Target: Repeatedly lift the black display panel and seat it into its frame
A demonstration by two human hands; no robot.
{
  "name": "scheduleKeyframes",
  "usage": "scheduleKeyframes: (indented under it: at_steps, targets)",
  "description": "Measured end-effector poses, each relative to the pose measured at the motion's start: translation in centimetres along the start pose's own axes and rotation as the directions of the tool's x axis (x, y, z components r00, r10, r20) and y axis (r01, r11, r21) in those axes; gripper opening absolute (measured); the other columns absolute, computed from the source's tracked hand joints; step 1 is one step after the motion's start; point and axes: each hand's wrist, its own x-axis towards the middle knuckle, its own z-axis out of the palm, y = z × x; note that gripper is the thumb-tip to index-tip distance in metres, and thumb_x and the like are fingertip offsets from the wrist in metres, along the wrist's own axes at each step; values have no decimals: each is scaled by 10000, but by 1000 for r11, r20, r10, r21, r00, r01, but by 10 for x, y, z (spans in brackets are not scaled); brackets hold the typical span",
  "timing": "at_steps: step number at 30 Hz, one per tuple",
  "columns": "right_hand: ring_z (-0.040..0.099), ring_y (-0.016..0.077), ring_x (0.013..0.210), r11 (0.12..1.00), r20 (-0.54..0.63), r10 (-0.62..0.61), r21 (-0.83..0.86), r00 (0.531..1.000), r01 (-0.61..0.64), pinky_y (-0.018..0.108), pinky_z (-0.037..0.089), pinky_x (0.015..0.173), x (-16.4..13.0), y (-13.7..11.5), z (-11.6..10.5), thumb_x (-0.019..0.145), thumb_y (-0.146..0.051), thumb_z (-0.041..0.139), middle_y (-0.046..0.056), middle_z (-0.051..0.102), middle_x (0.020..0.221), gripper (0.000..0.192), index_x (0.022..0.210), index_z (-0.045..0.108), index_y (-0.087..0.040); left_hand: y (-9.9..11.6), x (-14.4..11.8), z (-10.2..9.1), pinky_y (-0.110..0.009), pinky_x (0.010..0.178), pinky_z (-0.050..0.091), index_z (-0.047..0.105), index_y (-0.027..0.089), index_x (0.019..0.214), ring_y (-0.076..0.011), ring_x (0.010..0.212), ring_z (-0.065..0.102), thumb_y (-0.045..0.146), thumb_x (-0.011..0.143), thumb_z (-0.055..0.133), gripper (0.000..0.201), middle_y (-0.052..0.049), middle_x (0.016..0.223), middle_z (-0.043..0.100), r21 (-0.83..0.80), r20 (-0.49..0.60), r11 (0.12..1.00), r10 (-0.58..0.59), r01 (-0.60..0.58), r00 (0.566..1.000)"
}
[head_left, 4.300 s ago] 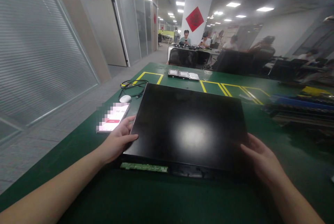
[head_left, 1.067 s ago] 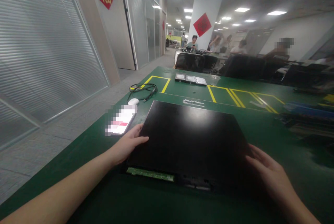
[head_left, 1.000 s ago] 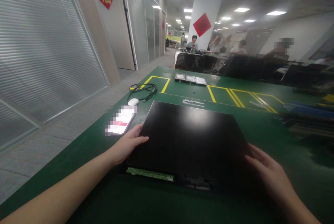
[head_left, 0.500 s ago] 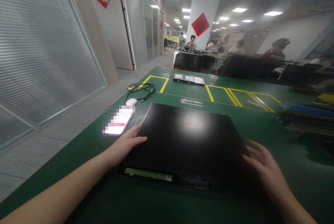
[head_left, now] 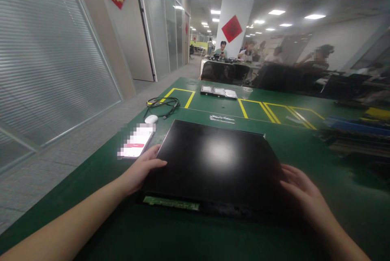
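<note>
A large flat black panel [head_left: 213, 163] lies on the green table [head_left: 304, 147], a green circuit strip [head_left: 170, 203] showing under its near edge. My left hand [head_left: 141, 168] grips the panel's near left edge, thumb on top. My right hand [head_left: 300, 192] holds the near right edge with fingers spread along it.
A lit phone [head_left: 135, 144] lies left of the panel, with a white mouse [head_left: 151, 119] and a coiled black cable [head_left: 163, 104] beyond it. Three hard drives [head_left: 218, 91] sit at the far side among yellow tape lines. Dark stacked items [head_left: 356, 135] lie at right. People sit at a far table.
The panel's far edge has come down from its earlier raised tilt and now lies nearly flat. Both hands stay on its near corners. The view has shifted slightly.
</note>
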Motion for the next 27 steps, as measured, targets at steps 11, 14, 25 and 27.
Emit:
scheduleKeyframes:
  at_steps: [11, 14, 25, 27]
  targets:
    - [567, 345, 1289, 999, 22, -18, -43, 1000, 19, 526, 406, 1113, -1, 0, -1, 671, -527, 757, 84, 682, 1313, 555, 1169, 655, -303, -1, -1, -2, -388, 739, 570, 543, 244, 1188, -301, 900, 751, 139, 711, 666, 503, -17, 1006, 771, -10, -27, 998, 60, -61, 998]
    - [564, 349, 1291, 1000, 30, 12, -20, 999, -11, 532, 403, 1116, -1, -2, -1, 656, -527, 769, 88, 684, 1305, 567, 1163, 656, -300, 0, -2, -2, -378, 726, 564, 548, 235, 1188, -298, 892, 751, 140, 707, 670, 505, -15, 969, 773, 1, -43, 998, 55, -55, 998]
    - [561, 347, 1294, 999, 32, 30, -26, 999, -29, 524, 393, 1123, -1, -3, -2, 665, -519, 763, 68, 691, 1299, 515, 1130, 681, -311, 3, -1, -4, -347, 618, 566, 544, 222, 1273, -295, 792, 763, 118, 633, 653, 657, -19, 900, 781, -4, -33, 1000, 5, -5, 999]
    - [572, 348, 1280, 999, 32, 26, -36, 999, -25, 520, 403, 1117, 0, -2, -2, 657, -512, 765, 66, 702, 1280, 507, 1116, 688, -309, 3, -1, -4, -328, 569, 560, 547, 236, 1270, -294, 783, 766, 128, 620, 658, 668, -30, 927, 783, 2, -37, 1000, -19, 19, 999]
